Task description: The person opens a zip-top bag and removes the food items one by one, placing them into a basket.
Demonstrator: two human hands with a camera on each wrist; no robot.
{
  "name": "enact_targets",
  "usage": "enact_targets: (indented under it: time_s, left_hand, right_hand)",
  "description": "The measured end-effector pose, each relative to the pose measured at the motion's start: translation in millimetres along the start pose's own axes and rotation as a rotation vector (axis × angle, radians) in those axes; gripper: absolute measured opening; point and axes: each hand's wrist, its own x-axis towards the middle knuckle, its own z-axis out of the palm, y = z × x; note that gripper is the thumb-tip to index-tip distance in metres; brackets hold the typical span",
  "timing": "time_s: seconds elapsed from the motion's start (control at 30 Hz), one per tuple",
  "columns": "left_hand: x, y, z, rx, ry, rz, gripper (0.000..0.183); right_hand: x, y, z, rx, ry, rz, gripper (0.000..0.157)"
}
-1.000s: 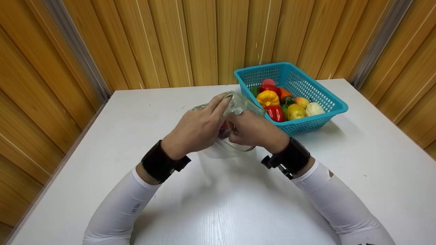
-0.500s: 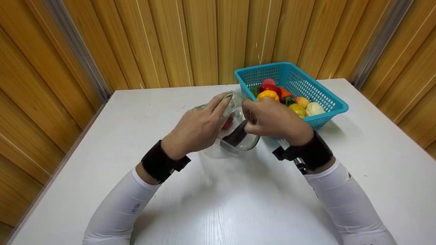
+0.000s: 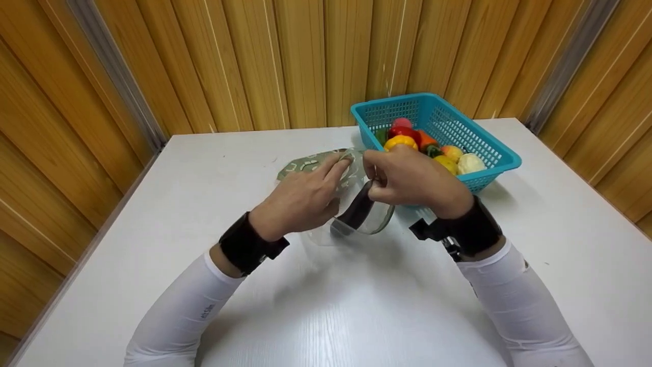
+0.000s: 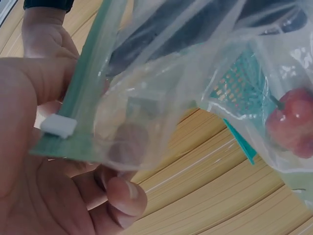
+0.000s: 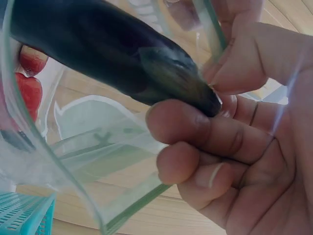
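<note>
A clear zip bag [image 3: 310,164] with green print hangs over the table centre. My left hand [image 3: 333,178] pinches its green zip strip [image 4: 83,105] beside the white slider [image 4: 58,126]. My right hand [image 3: 374,178] grips the stem end of a dark purple eggplant [image 3: 357,210], which slants down through the bag's mouth. In the right wrist view the fingers [image 5: 205,132] curl round the eggplant [image 5: 98,49], with the bag's rim [image 5: 132,205] beside them. A red fruit [image 4: 291,129] lies inside the bag.
A teal plastic basket [image 3: 484,145] stands on the white table [image 3: 356,306] at the back right, just behind my right hand. It holds several peppers and other produce [image 3: 448,163]. Wooden panel walls close in the table at the back and left.
My right hand came up from the bag's lower side to its mouth, now with the eggplant showing inside the bag. My left hand shifted slightly right and the bag's printed side now shows at the left.
</note>
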Motion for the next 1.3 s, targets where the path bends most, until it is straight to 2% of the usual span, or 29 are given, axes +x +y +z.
enact_targets:
  time_s: [0.23, 0.37, 0.5, 0.6, 0.83, 0.97, 1.17, 1.3]
  left_hand:
    - [1.8, 2.2, 8.8, -0.043, -0.073, 0.016, 0.079]
    - [2.2, 3.7, 15.5, -0.049, -0.063, 0.029, 0.081]
    - [3.0, 5.3, 20.6, -0.065, -0.036, 0.033, 0.074]
    - [3.7, 6.6, 22.0, -0.087, -0.045, 0.033, 0.063]
    - [4.4, 7.6, 21.5, -0.101, -0.051, 0.083, 0.036]
    - [4.7, 6.0, 20.5, -0.089, -0.038, 0.083, 0.035]
    - [3.6, 3.7, 20.1, -0.082, 0.006, 0.083, 0.035]
    - [2.5, 2.2, 20.3, -0.073, 0.053, 0.077, 0.036]
  right_hand:
    - [-2.0, -3.4, -2.2, 0.008, 0.017, -0.02, 0.014]
    - [-3.6, -8.1, -3.9, 0.017, 0.02, -0.042, 0.014]
    - [-5.8, -13.0, -3.5, 0.022, 0.058, -0.102, 0.013]
    - [-6.6, -16.4, -1.3, 0.03, 0.08, -0.141, 0.012]
    - [-2.3, -18.4, 9.8, 0.033, 0.065, -0.163, 0.011]
    - [-0.6, -18.5, 11.3, 0.057, 0.005, -0.127, 0.013]
    - [4.4, -20.4, 11.4, 0.087, -0.15, 0.027, 0.032]
    - [7.5, -21.4, 12.5, 0.058, -0.147, 0.07, 0.034]
